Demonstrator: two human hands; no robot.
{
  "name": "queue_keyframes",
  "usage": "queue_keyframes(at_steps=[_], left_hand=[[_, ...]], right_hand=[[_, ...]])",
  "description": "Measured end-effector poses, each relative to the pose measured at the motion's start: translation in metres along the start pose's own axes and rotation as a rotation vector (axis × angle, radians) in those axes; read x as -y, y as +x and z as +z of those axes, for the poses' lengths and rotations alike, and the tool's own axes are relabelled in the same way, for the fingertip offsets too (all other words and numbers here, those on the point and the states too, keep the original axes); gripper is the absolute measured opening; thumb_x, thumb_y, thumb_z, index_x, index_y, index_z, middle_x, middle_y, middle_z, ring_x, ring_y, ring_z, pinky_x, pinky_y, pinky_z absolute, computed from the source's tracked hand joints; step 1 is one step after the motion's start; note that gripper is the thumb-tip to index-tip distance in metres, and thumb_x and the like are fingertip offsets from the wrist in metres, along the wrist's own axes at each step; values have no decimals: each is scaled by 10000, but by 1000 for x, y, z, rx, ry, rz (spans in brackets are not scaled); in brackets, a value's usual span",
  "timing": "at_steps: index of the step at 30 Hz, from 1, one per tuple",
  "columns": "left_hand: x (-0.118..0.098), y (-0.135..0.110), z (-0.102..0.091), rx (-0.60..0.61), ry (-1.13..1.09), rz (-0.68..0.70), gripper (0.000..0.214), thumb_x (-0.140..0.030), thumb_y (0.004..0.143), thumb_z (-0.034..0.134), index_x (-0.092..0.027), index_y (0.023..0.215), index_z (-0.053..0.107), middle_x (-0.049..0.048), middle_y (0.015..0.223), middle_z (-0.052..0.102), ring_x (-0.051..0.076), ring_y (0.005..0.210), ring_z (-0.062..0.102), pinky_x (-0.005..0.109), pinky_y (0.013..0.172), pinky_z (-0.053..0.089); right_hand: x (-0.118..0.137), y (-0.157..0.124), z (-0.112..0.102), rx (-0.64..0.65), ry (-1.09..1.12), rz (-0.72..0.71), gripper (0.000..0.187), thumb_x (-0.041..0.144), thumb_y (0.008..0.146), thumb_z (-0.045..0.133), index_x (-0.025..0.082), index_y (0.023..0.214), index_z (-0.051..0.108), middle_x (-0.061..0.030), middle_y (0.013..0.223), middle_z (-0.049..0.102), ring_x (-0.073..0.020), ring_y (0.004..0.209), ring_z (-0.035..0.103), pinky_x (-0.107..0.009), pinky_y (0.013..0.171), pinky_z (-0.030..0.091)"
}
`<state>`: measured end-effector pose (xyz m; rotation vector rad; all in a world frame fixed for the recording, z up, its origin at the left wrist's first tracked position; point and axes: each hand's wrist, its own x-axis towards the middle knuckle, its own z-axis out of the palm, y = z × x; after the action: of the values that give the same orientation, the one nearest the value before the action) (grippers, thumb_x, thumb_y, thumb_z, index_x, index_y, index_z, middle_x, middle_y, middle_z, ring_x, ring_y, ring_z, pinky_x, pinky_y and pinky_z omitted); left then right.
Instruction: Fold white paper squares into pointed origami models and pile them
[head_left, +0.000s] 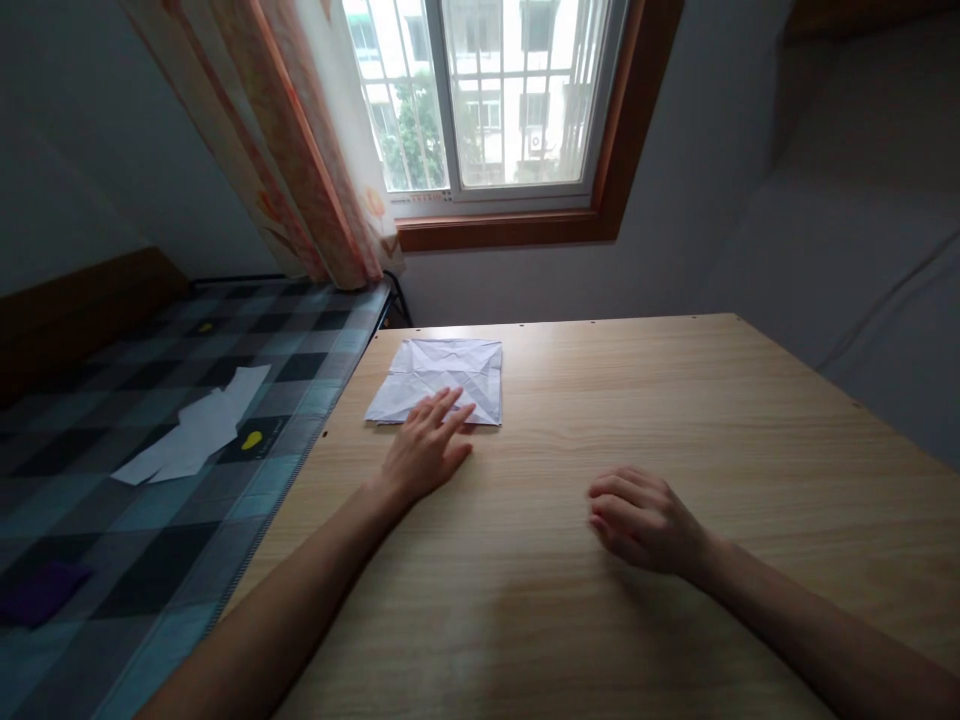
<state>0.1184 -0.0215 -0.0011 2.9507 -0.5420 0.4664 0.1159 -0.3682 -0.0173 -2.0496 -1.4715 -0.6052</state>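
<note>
Creased white paper [450,365]: flat on the table [675,400], by the far left corner, near edge toward the person. Crossing fold lines all over it; side edges look layered, can't count the layers.

Left hand [429,445]: fingers spread, palm down, no grasp. Fingertips lie over the paper's near edge, thumb off it to the right. Light touch or just above, can't tell from this angle.

Right hand [645,520]: well apart from the paper, over bare wood on the right. Fingers curled in loosely, nothing visible in them; inside of the curl is hidden, so can't rule out something small. On the table or slightly above it, unclear.

Step in hand, my read: placing or smoothing the paper with the left hand; right hand idle. Any next move on the paper calls for either flat pressure along the creases, or a fingertip under the near edge to lift it. Using both hands would mean bringing the right one over and uncurling it.

Further out: bed [315,345] along the table's left side, loose white paper pieces [199,430] on it, purple item [43,592] nearer. Curtain [300,150] and window [517,110] behind.
</note>
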Motion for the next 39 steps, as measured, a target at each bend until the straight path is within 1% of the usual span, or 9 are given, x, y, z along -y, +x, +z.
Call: queue_keyframes(at_steps=[3, 7, 11, 15, 21, 27, 33, 36, 39], left_hand=[[30, 9, 2, 58, 90, -137, 599, -471, 923, 520, -227, 1465, 440, 103, 1616, 279, 344, 1491, 246, 556, 1193, 229], [55, 14, 1, 209, 125, -216, 522, -488, 983, 419, -232, 1435, 475, 91, 1544, 425, 304, 1433, 380, 515, 1146, 329], [67, 13, -7, 197, 197, -134, 455, -459, 989, 413, -212, 1332, 582, 94, 1438, 556, 277, 1332, 510, 424, 1095, 411], [75, 8, -16, 149, 200, -181, 409, -391, 992, 368, -202, 1172, 683, 110, 1275, 674, 287, 1155, 642, 415, 972, 499], [87, -2, -16, 97, 200, -270, 389, -330, 944, 401, -217, 1130, 723, 86, 1223, 707, 293, 1062, 688, 377, 817, 540], [92, -2, -12, -37, 127, -372, 471, -489, 954, 389, -209, 967, 768, 98, 1081, 756, 287, 957, 710, 347, 772, 527], [95, 3, -10, -104, 38, -352, 369, -328, 916, 424, -196, 1055, 739, 71, 1105, 753, 241, 1019, 699, 334, 891, 532], [81, 9, -16, -223, 23, -357, 365, -295, 931, 423, -181, 1104, 723, 86, 1186, 724, 234, 1115, 666, 360, 995, 497], [46, 17, -28, -406, -59, -265, 305, -294, 923, 489, -198, 1069, 739, 80, 1093, 756, 238, 1017, 704, 360, 919, 529]], right_hand=[[2, 4, 3, 15, 8, -23, 94, 138, 904, 519, 201, 870, 579, -66, 873, 671, -189, 790, 594, -333, 714, 488], [3, 6, 4, 27, 5, -32, 96, 130, 911, 509, 197, 915, 579, -67, 898, 673, -190, 802, 594, -338, 736, 495], [2, 4, 4, 26, 5, -28, 90, 129, 917, 511, 191, 921, 576, -69, 903, 674, -188, 794, 591, -337, 727, 492], [1, 3, 4, 17, 13, -32, 80, 129, 912, 524, 185, 924, 579, -72, 905, 674, -191, 788, 589, -341, 722, 491], [0, 3, 4, 28, 24, -27, 77, 126, 909, 533, 183, 926, 582, -73, 911, 676, -195, 792, 588, -347, 723, 489], [0, 4, 3, 18, 39, -17, 78, 127, 908, 533, 186, 926, 580, -74, 908, 679, -192, 782, 588, -342, 716, 492], [1, 5, 2, 25, 55, -7, 80, 128, 908, 531, 188, 929, 580, -75, 900, 678, -196, 770, 591, -346, 691, 502], [2, 5, 2, -1, 62, 16, 101, 122, 896, 550, 193, 952, 595, -84, 948, 679, -208, 817, 611, -358, 714, 527], [1, 4, 2, -90, 90, 128, 190, 150, 903, 572, 206, 1080, 613, -128, 1173, 632, -249, 1031, 616, -415, 847, 550]])
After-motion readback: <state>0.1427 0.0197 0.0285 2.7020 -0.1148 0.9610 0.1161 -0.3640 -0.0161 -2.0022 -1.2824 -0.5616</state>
